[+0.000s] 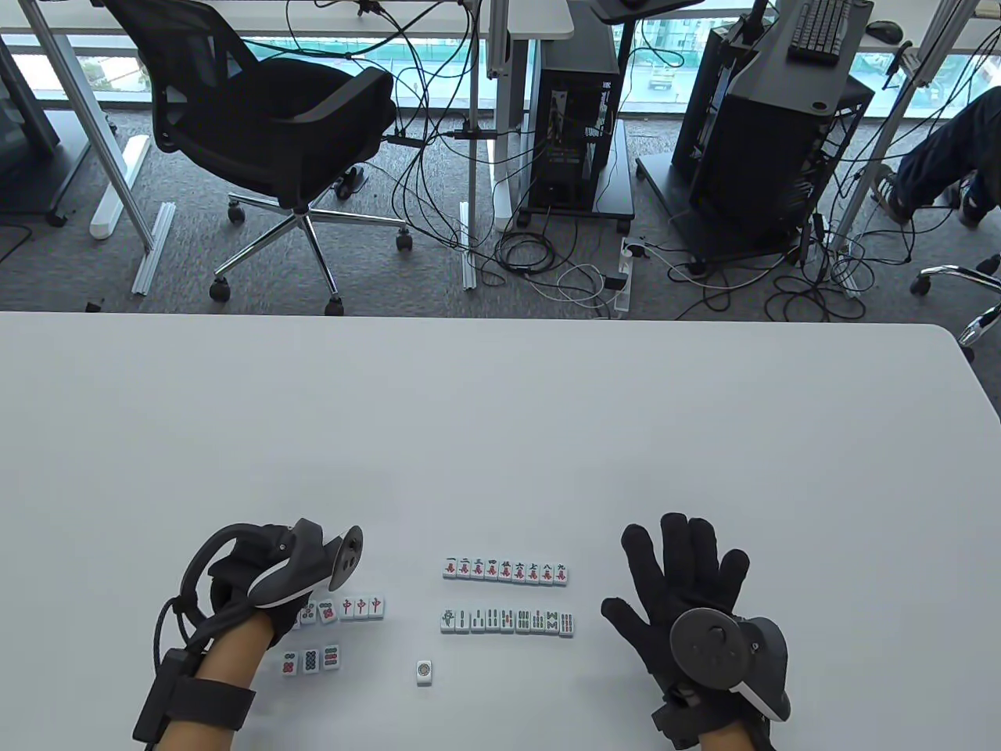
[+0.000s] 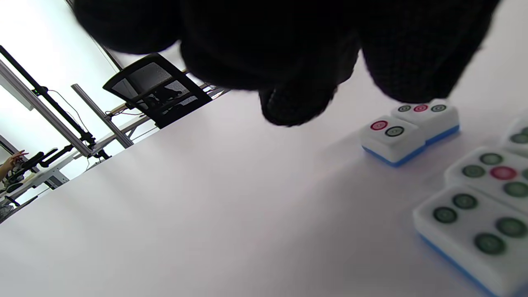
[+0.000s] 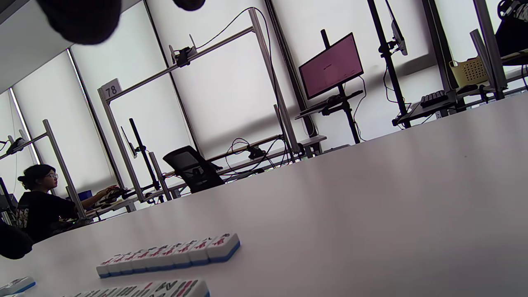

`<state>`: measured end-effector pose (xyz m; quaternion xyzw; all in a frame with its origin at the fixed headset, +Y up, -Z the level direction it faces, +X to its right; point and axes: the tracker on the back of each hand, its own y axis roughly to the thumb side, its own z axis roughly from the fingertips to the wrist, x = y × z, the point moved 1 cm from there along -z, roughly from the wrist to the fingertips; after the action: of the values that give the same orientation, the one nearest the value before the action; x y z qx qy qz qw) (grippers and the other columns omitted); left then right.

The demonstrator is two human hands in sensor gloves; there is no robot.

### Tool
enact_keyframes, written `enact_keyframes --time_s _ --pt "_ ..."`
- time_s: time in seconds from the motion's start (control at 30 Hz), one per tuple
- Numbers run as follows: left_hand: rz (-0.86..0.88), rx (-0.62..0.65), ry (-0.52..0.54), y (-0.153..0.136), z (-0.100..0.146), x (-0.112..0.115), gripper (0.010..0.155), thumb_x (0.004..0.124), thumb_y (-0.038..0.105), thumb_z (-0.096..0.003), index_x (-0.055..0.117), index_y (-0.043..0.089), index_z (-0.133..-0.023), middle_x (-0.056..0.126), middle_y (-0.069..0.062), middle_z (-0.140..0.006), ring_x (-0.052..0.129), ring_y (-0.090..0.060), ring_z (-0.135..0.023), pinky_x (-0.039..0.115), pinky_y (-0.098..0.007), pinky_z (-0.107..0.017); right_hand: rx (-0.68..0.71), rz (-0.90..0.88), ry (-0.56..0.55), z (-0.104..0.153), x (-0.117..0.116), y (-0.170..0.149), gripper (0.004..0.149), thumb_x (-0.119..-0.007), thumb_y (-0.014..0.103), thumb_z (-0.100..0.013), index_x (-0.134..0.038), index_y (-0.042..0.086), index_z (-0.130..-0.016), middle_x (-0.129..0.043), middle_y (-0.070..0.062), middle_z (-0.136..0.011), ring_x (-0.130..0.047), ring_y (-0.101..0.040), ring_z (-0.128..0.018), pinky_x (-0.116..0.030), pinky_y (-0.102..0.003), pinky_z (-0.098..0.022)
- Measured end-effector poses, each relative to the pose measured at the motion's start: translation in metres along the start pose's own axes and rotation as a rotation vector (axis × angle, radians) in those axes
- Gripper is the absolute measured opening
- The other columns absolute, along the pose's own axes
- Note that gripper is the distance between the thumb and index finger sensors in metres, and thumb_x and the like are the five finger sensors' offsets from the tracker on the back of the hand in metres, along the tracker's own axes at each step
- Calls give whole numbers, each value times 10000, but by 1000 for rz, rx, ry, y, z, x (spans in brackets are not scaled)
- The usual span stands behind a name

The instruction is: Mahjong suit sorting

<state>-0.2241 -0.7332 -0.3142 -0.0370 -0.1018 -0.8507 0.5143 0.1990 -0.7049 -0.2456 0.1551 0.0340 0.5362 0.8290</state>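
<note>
Taking the single dot tile [image 1: 424, 672] as landmark: to its left, the left hand [image 1: 266, 579] is hovering with curled fingers over loose dot tiles [image 1: 311, 661], gripping nothing visible. Beyond it, the character row [image 1: 506, 570] and bamboo row [image 1: 507, 621] are lying parallel. To its right, the right hand [image 1: 688, 594] is spreading flat, empty.

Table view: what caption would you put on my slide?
Two gloved hands, left and right, beside sorted mahjong rows on a white table.
</note>
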Motion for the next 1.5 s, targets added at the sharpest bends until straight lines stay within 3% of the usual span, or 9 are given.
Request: enact_keyframes --time_s 0.33,0.5,0.63,0.73,0.87,0.93,1.1,1.27,1.5 --pt "60 2 -114 9 -21 23 605 882 508 -286 818 266 -837 988 101 -610 980 -91 -306 852 -390 -357 -16 -1 8 -1 -1 -4 765 -609 629 -510 -226 373 -1122 -74 -95 -1190 18 -379 -1043 -33 -692 -677" --pt "72 16 -65 11 -20 23 580 880 503 -295 852 204 -792 996 102 -557 975 -92 -264 853 -390 -331 -13 -18 4 -1 0 -4 762 -608 627 -512 -227 374 -1122 -75 -93 -1191 18 -378 -1044 -34 -691 -679" --pt "61 -26 -18 7 -13 10 599 879 518 -292 859 184 -789 1001 99 -535 975 -88 -244 856 -387 -314 -8 -18 4 -1 0 -4 764 -608 627 -512 -226 374 -1122 -75 -93 -1191 19 -376 -1044 -33 -691 -678" --pt "117 -15 68 14 2 -15 611 875 532 -288 860 179 -786 1003 113 -521 975 -78 -230 861 -379 -301 -5 -24 5 -1 -1 -4 763 -608 627 -512 -228 373 -1123 -75 -94 -1192 19 -377 -1044 -34 -691 -679" --pt "308 90 132 45 28 -44 611 884 522 -288 863 166 -784 1005 98 -514 973 -80 -219 860 -380 -292 -1 -21 6 -1 -1 -3 760 -607 627 -512 -229 374 -1122 -76 -94 -1191 17 -378 -1043 -33 -691 -678" --pt "357 187 143 74 42 -53 611 886 525 -287 866 165 -781 1007 98 -507 971 -79 -211 860 -379 -287 2 -19 6 0 -1 -2 761 -607 626 -512 -228 372 -1122 -76 -96 -1190 16 -379 -1042 -33 -692 -678" --pt "192 356 132 128 58 -54 607 889 528 -278 874 170 -768 1005 114 -473 953 -62 -173 861 -365 -259 5 -21 6 0 -2 -2 762 -607 624 -511 -228 370 -1120 -77 -97 -1188 16 -380 -1041 -34 -692 -677" --pt "116 419 112 151 64 -48 604 889 535 -273 882 174 -757 1001 127 -441 939 -54 -145 859 -358 -239 2 -40 -7 1 0 -3 760 -607 623 -513 -228 370 -1121 -73 -94 -1188 21 -378 -1040 -18 -690 -675" --pt "37 402 117 159 66 -40 602 895 538 -266 888 180 -750 1001 130 -426 935 -54 -134 858 -358 -233 12 -53 -2 1 0 -2 768 -611 630 -507 -234 366 -1123 -77 -94 -1190 20 -378 -1042 -16 -693 -674"
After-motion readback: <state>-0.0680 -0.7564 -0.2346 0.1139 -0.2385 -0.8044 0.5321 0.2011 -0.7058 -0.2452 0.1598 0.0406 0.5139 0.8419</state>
